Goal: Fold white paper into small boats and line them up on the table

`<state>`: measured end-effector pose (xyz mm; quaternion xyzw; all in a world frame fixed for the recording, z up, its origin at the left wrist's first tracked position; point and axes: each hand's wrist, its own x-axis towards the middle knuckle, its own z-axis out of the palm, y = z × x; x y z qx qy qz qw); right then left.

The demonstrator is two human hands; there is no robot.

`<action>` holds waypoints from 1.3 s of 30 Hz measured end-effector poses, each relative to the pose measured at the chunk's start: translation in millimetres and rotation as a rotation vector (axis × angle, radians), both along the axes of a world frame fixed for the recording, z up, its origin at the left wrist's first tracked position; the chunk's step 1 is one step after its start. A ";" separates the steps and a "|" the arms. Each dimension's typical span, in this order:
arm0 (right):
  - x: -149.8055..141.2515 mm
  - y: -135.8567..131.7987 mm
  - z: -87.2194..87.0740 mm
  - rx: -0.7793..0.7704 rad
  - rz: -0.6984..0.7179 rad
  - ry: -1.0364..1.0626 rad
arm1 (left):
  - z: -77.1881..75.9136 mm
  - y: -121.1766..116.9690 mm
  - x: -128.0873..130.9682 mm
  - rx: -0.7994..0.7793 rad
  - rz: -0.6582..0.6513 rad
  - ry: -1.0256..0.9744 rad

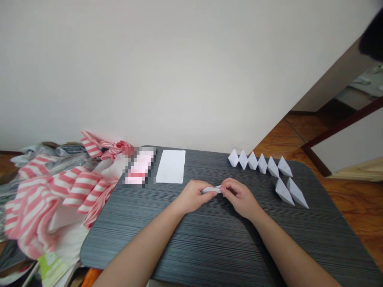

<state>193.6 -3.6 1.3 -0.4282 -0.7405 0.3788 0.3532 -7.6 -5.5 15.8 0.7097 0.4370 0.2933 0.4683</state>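
Observation:
Over the middle of the dark table (185, 255), my left hand (196, 195) and my right hand (239, 196) pinch a small folded piece of white paper (212, 190) from both ends. Fingers and thumbs are closed on it, and they cover part of its folds. Beyond my right hand stand several folded paper boats (253, 161) in a row along the table's far side. Two more paper boats (284, 192) sit side by side nearer to me on the right. A stack or sheet of white paper (171, 166) lies flat beyond my left hand.
A blurred-out pink and white item (140, 166) lies left of the white paper. Pink-and-white striped cloth (60, 187) and plastic bags are heaped against the table's left side. A pale wall (167, 79) rises behind the table, and wooden floor (299, 127) shows at the right.

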 end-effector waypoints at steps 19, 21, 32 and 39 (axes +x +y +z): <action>4.4 0.4 -4.2 0.185 -0.065 -0.048 | 1.9 2.5 -0.2 -0.156 0.138 -0.102; 4.5 0.4 -5.1 0.170 -0.067 -0.047 | 1.8 2.2 0.2 -0.111 0.133 -0.097; 3.8 1.1 -2.2 0.077 -0.053 -0.040 | -0.2 2.5 0.2 0.038 0.083 -0.073; 0.2 0.9 0.9 0.053 -0.050 -0.033 | -1.4 3.5 0.0 0.095 0.041 -0.067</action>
